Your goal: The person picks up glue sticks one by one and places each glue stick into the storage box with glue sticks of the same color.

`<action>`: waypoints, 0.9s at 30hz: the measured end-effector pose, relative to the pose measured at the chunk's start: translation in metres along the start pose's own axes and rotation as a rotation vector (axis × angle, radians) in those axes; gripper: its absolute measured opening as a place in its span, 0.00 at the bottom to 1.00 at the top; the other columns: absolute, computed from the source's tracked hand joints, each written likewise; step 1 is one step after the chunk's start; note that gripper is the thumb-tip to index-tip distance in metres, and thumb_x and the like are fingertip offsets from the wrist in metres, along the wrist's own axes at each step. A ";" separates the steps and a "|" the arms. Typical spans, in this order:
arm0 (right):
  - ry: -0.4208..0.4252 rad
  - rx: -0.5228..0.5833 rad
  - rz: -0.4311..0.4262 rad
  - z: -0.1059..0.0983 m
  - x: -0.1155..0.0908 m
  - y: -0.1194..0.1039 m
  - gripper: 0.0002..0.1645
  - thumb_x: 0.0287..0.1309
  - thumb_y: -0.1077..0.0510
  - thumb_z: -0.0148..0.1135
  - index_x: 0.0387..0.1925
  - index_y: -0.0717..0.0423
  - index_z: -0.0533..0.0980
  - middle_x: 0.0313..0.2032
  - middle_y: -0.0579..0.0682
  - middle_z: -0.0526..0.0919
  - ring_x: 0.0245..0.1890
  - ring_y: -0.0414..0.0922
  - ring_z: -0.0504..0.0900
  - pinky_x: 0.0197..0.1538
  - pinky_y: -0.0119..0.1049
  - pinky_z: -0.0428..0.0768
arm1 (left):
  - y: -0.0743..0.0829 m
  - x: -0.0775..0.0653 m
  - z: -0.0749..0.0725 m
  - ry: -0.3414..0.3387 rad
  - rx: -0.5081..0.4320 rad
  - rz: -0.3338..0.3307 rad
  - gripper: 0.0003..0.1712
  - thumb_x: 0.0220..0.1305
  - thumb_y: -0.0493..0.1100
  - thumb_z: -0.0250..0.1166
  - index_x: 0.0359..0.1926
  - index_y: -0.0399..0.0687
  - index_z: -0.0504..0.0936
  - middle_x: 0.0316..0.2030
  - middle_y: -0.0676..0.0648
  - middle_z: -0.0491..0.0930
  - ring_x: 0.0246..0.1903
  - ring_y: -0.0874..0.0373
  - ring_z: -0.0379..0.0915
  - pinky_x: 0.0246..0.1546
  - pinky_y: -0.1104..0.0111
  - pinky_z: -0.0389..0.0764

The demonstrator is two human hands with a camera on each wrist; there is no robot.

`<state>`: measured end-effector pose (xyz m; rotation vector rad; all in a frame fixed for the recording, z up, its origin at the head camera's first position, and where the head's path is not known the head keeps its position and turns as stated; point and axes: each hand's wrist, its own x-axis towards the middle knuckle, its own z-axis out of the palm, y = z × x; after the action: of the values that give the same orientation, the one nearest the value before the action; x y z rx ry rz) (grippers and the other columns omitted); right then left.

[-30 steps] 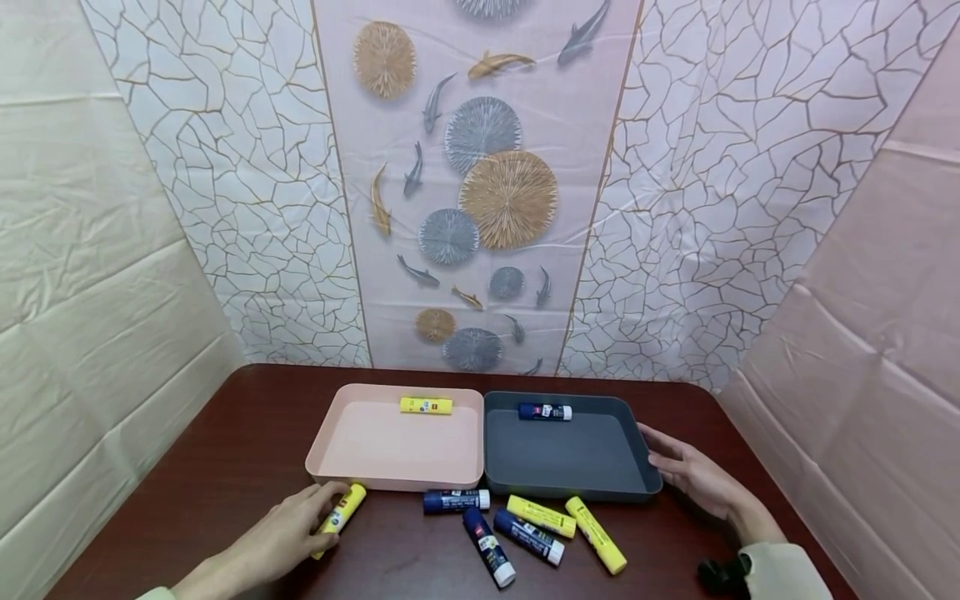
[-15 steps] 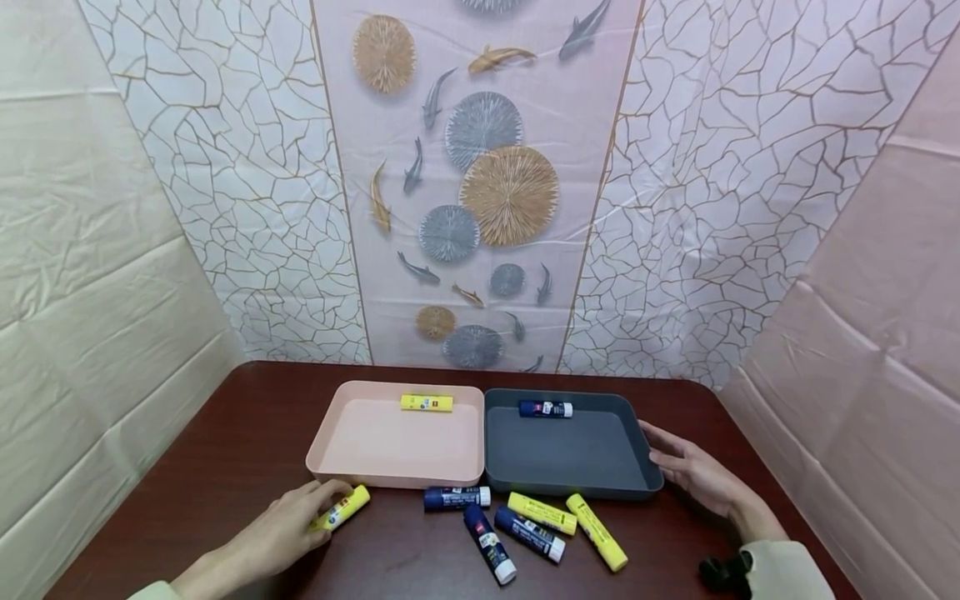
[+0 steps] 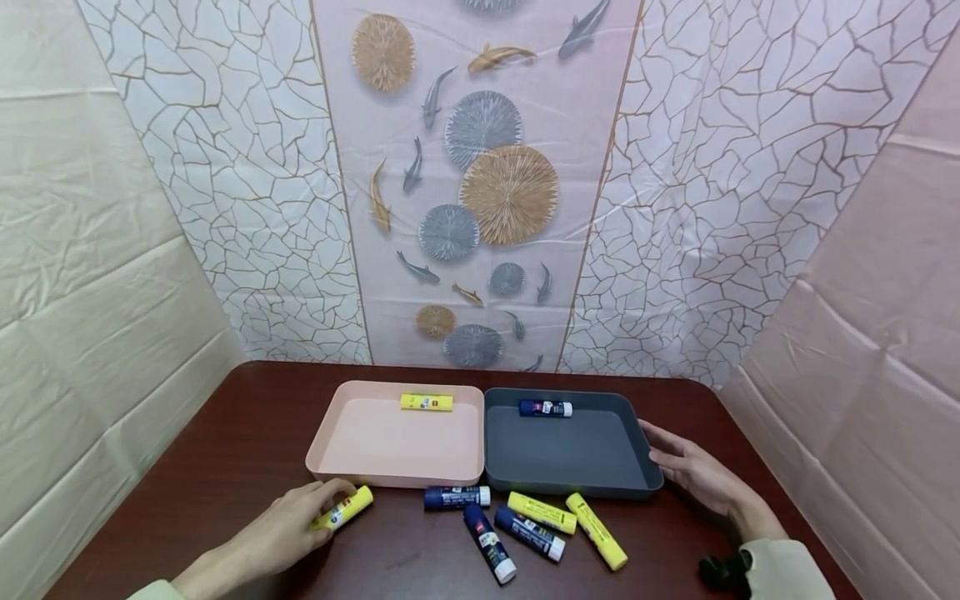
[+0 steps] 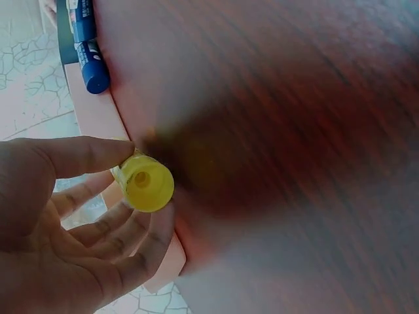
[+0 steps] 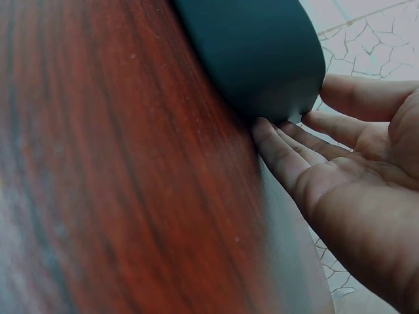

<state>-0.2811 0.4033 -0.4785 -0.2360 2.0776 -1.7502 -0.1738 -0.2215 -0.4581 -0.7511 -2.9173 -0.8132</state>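
Note:
My left hand (image 3: 288,521) pinches a yellow glue stick (image 3: 354,504) between thumb and fingers, just in front of the pink tray's (image 3: 397,446) near left corner. In the left wrist view the round end of this glue stick (image 4: 149,188) faces the camera. On the other side, my right hand (image 3: 701,477) touches the right wall of the dark grey tray (image 3: 577,454) with extended fingers. The right wrist view shows those fingertips (image 5: 263,127) against the tray's rounded corner (image 5: 275,78). One yellow glue stick (image 3: 426,402) lies in the pink tray, one navy glue stick (image 3: 545,408) in the grey tray.
Before the trays, navy glue sticks (image 3: 457,498) (image 3: 489,543) (image 3: 529,533) and two yellow glue sticks (image 3: 542,512) (image 3: 596,531) lie loosely grouped on the dark red wooden table (image 3: 187,467). Patterned cloth (image 3: 480,208) hangs behind, with plain cloth walls at both sides.
The yellow glue stick in my left hand has turned to lie flatter, its far end shifting slightly right, and more of its near end is covered by the hand. My right hand stays against the grey tray.

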 end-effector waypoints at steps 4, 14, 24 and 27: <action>-0.008 0.001 -0.007 0.000 0.000 0.001 0.44 0.80 0.57 0.52 0.84 0.56 0.40 0.81 0.66 0.43 0.65 0.35 0.75 0.61 0.31 0.77 | 0.003 0.004 -0.003 -0.028 -0.110 0.001 0.28 0.57 0.29 0.71 0.58 0.53 0.79 0.43 0.55 0.81 0.39 0.65 0.76 0.37 0.67 0.78; 0.006 0.004 0.006 0.001 0.000 0.001 0.45 0.80 0.56 0.52 0.84 0.57 0.40 0.81 0.66 0.43 0.64 0.35 0.76 0.61 0.31 0.77 | 0.015 0.026 -0.014 0.003 -0.198 0.074 0.28 0.60 0.29 0.70 0.60 0.49 0.79 0.37 0.55 0.81 0.31 0.67 0.74 0.36 0.68 0.77; 0.006 -0.001 0.000 0.001 0.000 0.000 0.44 0.80 0.56 0.52 0.84 0.57 0.41 0.81 0.66 0.43 0.64 0.35 0.76 0.60 0.30 0.77 | 0.020 0.036 -0.018 -0.030 -0.242 0.028 0.27 0.65 0.30 0.69 0.62 0.52 0.77 0.41 0.51 0.80 0.34 0.64 0.75 0.32 0.70 0.78; 0.005 0.003 -0.002 0.001 -0.001 0.000 0.45 0.80 0.56 0.53 0.84 0.57 0.41 0.81 0.66 0.43 0.64 0.35 0.76 0.61 0.30 0.77 | 0.020 0.039 -0.021 -0.014 -0.243 0.046 0.27 0.65 0.30 0.69 0.63 0.50 0.77 0.41 0.51 0.80 0.35 0.63 0.76 0.33 0.69 0.80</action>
<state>-0.2800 0.4026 -0.4784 -0.2331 2.0783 -1.7569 -0.2016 -0.1992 -0.4243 -0.8373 -2.8330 -1.1766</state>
